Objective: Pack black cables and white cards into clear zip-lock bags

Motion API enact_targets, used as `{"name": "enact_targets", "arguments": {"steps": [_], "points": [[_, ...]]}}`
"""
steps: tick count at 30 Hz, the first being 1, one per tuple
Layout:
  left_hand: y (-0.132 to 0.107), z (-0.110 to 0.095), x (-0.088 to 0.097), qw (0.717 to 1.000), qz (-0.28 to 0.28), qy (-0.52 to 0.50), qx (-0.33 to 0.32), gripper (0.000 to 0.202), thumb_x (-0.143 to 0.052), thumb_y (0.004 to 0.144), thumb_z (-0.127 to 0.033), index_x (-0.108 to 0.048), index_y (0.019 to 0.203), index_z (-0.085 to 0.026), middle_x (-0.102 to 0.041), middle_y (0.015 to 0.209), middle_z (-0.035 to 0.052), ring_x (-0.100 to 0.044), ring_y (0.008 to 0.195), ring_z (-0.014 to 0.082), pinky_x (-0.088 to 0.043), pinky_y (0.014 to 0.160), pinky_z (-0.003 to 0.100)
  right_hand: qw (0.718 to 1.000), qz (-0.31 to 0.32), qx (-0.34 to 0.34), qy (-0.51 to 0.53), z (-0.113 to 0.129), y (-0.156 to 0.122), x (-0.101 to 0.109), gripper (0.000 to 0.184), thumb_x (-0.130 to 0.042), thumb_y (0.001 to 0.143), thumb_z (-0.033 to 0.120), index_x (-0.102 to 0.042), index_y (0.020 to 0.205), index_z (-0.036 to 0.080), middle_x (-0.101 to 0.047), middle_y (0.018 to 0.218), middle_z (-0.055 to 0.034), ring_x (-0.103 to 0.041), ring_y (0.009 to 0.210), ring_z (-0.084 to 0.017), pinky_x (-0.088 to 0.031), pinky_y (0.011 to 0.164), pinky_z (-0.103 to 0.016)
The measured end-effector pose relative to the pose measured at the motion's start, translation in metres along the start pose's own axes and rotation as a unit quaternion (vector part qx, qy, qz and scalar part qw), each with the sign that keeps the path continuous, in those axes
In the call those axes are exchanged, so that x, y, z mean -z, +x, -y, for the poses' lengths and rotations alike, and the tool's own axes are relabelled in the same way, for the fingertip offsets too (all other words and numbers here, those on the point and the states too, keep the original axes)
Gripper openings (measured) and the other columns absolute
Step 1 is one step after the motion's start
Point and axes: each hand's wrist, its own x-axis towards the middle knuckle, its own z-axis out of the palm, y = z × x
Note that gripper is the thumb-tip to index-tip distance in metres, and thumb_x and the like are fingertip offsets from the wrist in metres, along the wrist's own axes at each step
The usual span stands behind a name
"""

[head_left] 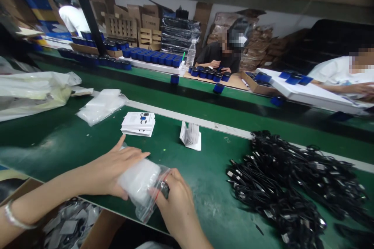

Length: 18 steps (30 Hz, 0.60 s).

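A clear zip bag point(140, 181) with a white filling lies at the near edge of the green bench. My left hand point(117, 169) presses and grips it from the left, fingers stretched over its top. At the bag's red-striped mouth, my right hand point(178, 202) is closed on the edge, with a small black piece point(164, 189) showing at its fingers; its kind I cannot make out. Just beyond stand a stack of printed leaflets point(138, 123) and a few folded leaflets point(190, 135). To the right lies a big heap of black cables point(286, 186).
Flat clear bags point(102, 105) and a large plastic sack point(35, 91) lie to the left. Below the bench edge is a carton point(96, 227) of small bagged items. Across the belt point(198, 103), with blue cylindrical items point(218, 88) on it, several people sit or stand.
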Motion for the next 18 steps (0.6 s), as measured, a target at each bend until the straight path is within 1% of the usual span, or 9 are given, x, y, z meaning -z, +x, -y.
{"name": "enact_targets", "arguments": {"steps": [1, 3, 5, 7, 10, 12, 14, 15, 18], "points": [[0.003, -0.002, -0.002, 1.000, -0.007, -0.001, -0.001, 0.080, -0.071, 0.063, -0.042, -0.042, 0.134, -0.021, -0.060, 0.125, 0.0108, -0.049, 0.121, 0.0305, -0.002, 0.109, 0.064, 1.000, -0.001, -0.001, 0.019, 0.000, 0.001, -0.001, 0.012, -0.068, 0.073, 0.012, -0.068, 0.083, 0.019, -0.062, 0.091, -0.0047, -0.061, 0.087, -0.023, -0.045, 0.077, -0.032], [0.007, -0.009, -0.006, 0.998, -0.052, 0.018, -0.006, 0.068, -0.065, 0.065, -0.031, -0.046, 0.129, -0.016, -0.062, 0.114, 0.0112, -0.053, 0.113, 0.0279, -0.005, 0.109, 0.062, 0.998, -0.008, 0.002, 0.066, -0.001, 0.003, -0.001, 0.013, -0.063, 0.075, 0.009, -0.067, 0.082, 0.018, -0.062, 0.092, -0.0047, -0.060, 0.088, -0.022, -0.044, 0.078, -0.031], [0.007, -0.016, -0.013, 0.991, -0.122, 0.055, -0.017, 0.070, -0.060, 0.060, -0.019, -0.045, 0.128, -0.014, -0.060, 0.109, 0.0115, -0.052, 0.110, 0.0280, -0.008, 0.109, 0.062, 0.993, -0.006, -0.002, 0.115, -0.002, 0.006, 0.000, 0.016, -0.057, 0.076, 0.007, -0.067, 0.083, 0.017, -0.061, 0.092, -0.0052, -0.060, 0.087, -0.020, -0.044, 0.078, -0.029], [0.004, -0.019, -0.021, 0.981, -0.177, 0.078, -0.033, 0.077, -0.056, 0.053, -0.010, -0.041, 0.129, -0.014, -0.058, 0.108, 0.0110, -0.051, 0.108, 0.0286, -0.009, 0.109, 0.063, 0.987, 0.006, -0.011, 0.160, -0.003, 0.009, 0.001, 0.015, -0.055, 0.077, 0.009, -0.067, 0.081, 0.017, -0.061, 0.090, -0.0052, -0.059, 0.083, -0.019, -0.045, 0.075, -0.028], [0.001, -0.019, -0.032, 0.971, -0.222, 0.075, -0.055, 0.084, -0.054, 0.051, -0.006, -0.032, 0.132, -0.017, -0.053, 0.108, 0.0097, -0.050, 0.106, 0.0285, -0.010, 0.108, 0.065, 0.970, 0.049, -0.029, 0.234, -0.002, 0.013, 0.005, 0.010, -0.060, 0.077, 0.021, -0.066, 0.072, 0.016, -0.058, 0.079, -0.0030, -0.056, 0.071, -0.016, -0.044, 0.066, -0.026], [-0.001, -0.019, -0.037, 0.967, -0.242, 0.049, -0.061, 0.087, -0.055, 0.054, -0.008, -0.024, 0.135, -0.020, -0.050, 0.110, 0.0088, -0.048, 0.106, 0.0280, -0.010, 0.109, 0.065, 0.947, 0.087, -0.072, 0.301, 0.000, 0.014, 0.008, 0.022, -0.062, 0.076, 0.034, -0.062, 0.064, 0.016, -0.051, 0.066, 0.0000, -0.051, 0.062, -0.014, -0.042, 0.058, -0.024], [-0.002, -0.020, -0.039, 0.965, -0.256, 0.016, -0.062, 0.088, -0.056, 0.059, -0.010, -0.018, 0.138, -0.022, -0.048, 0.112, 0.0075, -0.046, 0.107, 0.0274, -0.008, 0.110, 0.064, 0.930, 0.105, -0.095, 0.338, 0.003, 0.013, 0.011, 0.031, -0.061, 0.076, 0.042, -0.059, 0.061, 0.016, -0.046, 0.061, 0.0017, -0.047, 0.057, -0.012, -0.040, 0.054, -0.023], [-0.003, -0.020, -0.040, 0.964, -0.260, 0.003, -0.063, 0.088, -0.056, 0.061, -0.011, -0.017, 0.139, -0.023, -0.047, 0.113, 0.0071, -0.045, 0.108, 0.0272, -0.008, 0.111, 0.064, 0.933, 0.102, -0.084, 0.335, 0.004, 0.012, 0.012, 0.030, -0.059, 0.077, 0.042, -0.058, 0.061, 0.016, -0.047, 0.062, 0.0014, -0.046, 0.057, -0.012, -0.040, 0.054, -0.023], [-0.003, -0.023, -0.041, 0.959, -0.272, -0.009, -0.078, 0.086, -0.056, 0.065, -0.010, -0.017, 0.140, -0.024, -0.044, 0.115, 0.0070, -0.043, 0.108, 0.0264, -0.006, 0.112, 0.063, 0.958, 0.086, -0.030, 0.271, 0.008, 0.008, 0.017, 0.016, -0.057, 0.078, 0.030, -0.059, 0.070, 0.016, -0.051, 0.069, -0.0003, -0.048, 0.060, -0.013, -0.041, 0.058, -0.025]]}}
